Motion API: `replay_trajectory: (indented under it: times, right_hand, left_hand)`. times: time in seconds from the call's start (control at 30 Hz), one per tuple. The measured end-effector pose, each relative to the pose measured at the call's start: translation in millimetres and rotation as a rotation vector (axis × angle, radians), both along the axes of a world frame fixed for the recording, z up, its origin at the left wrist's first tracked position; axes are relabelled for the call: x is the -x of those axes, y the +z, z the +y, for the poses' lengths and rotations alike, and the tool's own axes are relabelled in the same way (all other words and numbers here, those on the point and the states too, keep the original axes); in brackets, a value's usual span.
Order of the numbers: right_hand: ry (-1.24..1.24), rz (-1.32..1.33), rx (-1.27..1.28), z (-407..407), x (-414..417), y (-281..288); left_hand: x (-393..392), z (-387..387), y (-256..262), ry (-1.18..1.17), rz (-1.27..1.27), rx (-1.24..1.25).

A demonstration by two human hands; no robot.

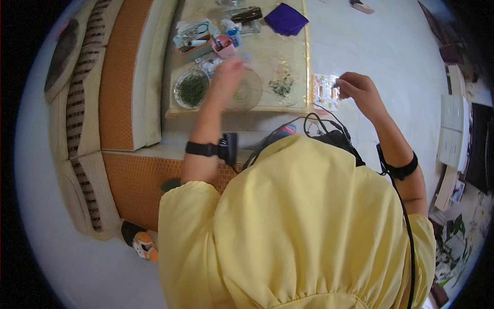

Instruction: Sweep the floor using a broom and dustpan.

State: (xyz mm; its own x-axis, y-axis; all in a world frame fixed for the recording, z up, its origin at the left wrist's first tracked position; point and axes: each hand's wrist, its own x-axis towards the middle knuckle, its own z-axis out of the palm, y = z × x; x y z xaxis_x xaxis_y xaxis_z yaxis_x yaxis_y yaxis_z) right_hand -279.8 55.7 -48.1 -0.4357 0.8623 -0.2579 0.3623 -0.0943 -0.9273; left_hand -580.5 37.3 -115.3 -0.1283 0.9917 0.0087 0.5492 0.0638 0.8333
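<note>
My left hand [227, 79] is blurred over the table, above the left side of a clear round bowl [252, 96]. Whether its fingers hold anything cannot be made out. Just left of it stands a white-rimmed bowl [178, 96] full of thin dark green leaves [193, 89]. A loose pile of pale green leafy sprigs [281, 85] lies right of the clear bowl. Beyond the table's right edge, my right hand [359, 92] pinches a small dark bit [335, 83], too small to identify, above a colorfully patterned stool [319, 102].
A blue-green organizer basket [193, 44], a pink container [228, 51], a blue-labelled bottle [234, 33] and a dark bottle [247, 14] crowd the table's far left. A purple square [286, 19] lies farther right. Black cables [328, 123] hang near my lap. A sofa [121, 77] borders the left.
</note>
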Motion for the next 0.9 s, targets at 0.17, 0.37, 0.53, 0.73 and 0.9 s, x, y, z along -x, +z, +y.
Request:
replay_trajectory:
  times: [0.17,0.37,0.53,0.73,0.9]
  right_hand:
    - [-0.014,-0.069,0.082,5.0,-8.4,-6.8]
    - [-0.119,-0.130,0.149,11.3,-29.8,-22.5]
    - [-0.210,-0.158,0.228,16.2,-45.4,-34.6]
    - [-0.242,-0.225,0.301,14.2,-57.1,-39.4]
    - [-0.240,-0.136,0.271,14.3,-53.0,-35.3]
  left_hand:
    - [164.5,2.5,-62.1,0.272,0.500,0.150]
    - [238.3,18.6,-102.7,0.418,0.679,0.235]
    - [245.2,30.3,-117.7,0.470,0.759,0.319]
    - [246.8,24.4,-130.5,0.573,0.737,0.430]
    - [182.1,34.8,-90.0,0.342,0.307,0.224]
